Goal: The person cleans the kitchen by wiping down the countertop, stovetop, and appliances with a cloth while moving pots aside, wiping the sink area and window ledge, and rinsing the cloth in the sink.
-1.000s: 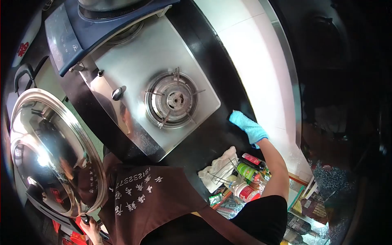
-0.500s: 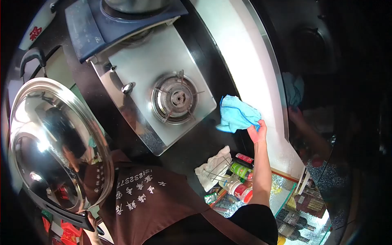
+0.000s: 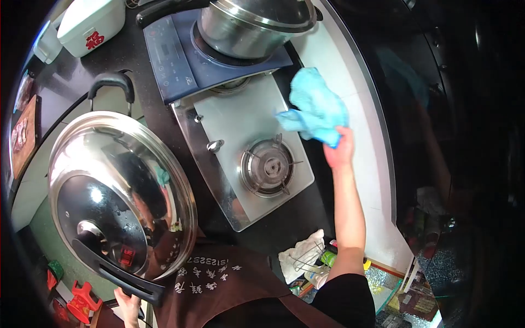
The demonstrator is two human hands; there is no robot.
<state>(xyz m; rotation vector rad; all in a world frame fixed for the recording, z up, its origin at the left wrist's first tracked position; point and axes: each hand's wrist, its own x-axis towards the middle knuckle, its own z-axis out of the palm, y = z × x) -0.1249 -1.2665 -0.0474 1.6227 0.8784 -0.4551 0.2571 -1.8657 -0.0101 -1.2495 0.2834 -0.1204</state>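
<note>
My right hand grips a light blue cloth with a darker blue edge. It holds the bunched cloth over the back edge of the steel gas stove, beside the white wall. To the right of the cloth's lower end is the bare burner. At the lower left, my left hand is closed at the black handle end of a large wok. A shiny steel lid with a dark glass centre and black handle covers it. The wok is held off the stove, in front of my apron; my left fingers are partly hidden.
A lidded steel pot stands on a blue induction cooker at the top. A white container and a cutting board with meat are at left. A white rag, wire rack and bottles lie lower right.
The view has shifted, bringing the pot and cutting board into sight. My right hand has carried the cloth along the back of the stove towards the induction cooker. My left hand still holds the wok.
</note>
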